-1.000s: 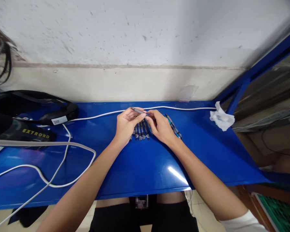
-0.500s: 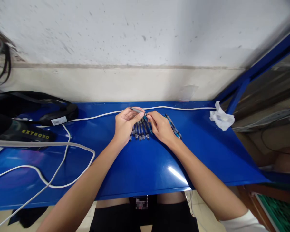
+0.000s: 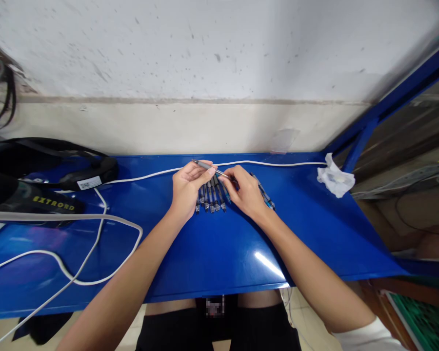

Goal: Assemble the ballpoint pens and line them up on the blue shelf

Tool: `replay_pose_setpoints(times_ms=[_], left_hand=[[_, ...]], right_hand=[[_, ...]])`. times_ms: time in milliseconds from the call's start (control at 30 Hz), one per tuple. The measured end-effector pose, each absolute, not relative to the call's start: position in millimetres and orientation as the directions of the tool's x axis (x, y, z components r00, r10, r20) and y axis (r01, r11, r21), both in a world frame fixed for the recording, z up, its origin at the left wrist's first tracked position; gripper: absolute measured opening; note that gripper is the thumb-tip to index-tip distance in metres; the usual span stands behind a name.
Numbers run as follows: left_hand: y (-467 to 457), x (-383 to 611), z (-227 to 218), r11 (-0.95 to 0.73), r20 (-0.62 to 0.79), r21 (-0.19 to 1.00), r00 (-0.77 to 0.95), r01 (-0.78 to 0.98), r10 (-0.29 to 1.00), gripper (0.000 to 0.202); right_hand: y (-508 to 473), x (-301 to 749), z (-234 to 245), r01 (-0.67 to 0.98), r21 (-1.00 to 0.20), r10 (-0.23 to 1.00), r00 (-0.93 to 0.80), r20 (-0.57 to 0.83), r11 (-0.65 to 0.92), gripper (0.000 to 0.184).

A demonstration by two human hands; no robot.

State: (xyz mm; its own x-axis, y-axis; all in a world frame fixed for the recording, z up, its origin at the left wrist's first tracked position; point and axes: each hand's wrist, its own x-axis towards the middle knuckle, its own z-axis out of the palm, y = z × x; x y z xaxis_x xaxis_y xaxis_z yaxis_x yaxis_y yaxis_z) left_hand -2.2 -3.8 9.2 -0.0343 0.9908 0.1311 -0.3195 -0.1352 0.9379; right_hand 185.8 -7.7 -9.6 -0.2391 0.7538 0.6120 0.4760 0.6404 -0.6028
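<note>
My left hand is closed on a pen with a grey grip, its dark tip pointing to the upper left. My right hand pinches the pen's other end, mostly hidden by the fingers; a dark part shows between them. A thin shiny stretch spans the gap between both hands; whether it is a refill or the barrel I cannot tell. Below the hands lies a row of several pens with clear ends towards me. Right of my right hand are a few more pens, partly covered.
On the blue table, a white cable runs along the back and loops at the left. A black headset and a dark item lettered EXTRORD sit at the left. Crumpled white tissue lies at the right. A wall rises behind.
My hands have drawn slightly apart, the left one shifting a little to the left. More of the thin shiny stretch now shows between them.
</note>
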Motion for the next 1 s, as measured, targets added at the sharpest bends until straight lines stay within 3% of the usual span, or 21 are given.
replay_pose_setpoints(times_ms=[167, 367, 667, 833, 1000], left_hand=[[-4, -3, 10, -0.154, 0.161, 0.931, -0.008, -0.329, 0.987, 0.026], [-3, -3, 10, -0.145, 0.146, 0.924, -0.025, -0.355, 0.989, 0.027], [-3, -4, 11, -0.138, 0.14, 0.922, -0.022, -0.362, 0.99, 0.027], [-3, -3, 10, -0.145, 0.147, 0.922, -0.022, -0.358, 0.989, 0.025], [-2, -4, 11, -0.158, 0.159, 0.936, -0.023, -0.316, 0.987, 0.028]], right_hand=[[-9, 186, -9, 0.486, -0.625, 0.785, -0.265, 0.56, 0.611, 0.029], [-8, 186, -10, 0.508, -0.578, 0.743, -0.211, 0.635, 0.638, 0.021], [-12, 185, -8, 0.517, -0.587, 0.755, -0.204, 0.623, 0.623, 0.022], [-12, 185, -2, 0.401, -0.685, 0.791, -0.236, 0.565, 0.608, 0.027], [-14, 182, 5, 0.264, -0.828, 0.867, -0.219, 0.448, 0.494, 0.034]])
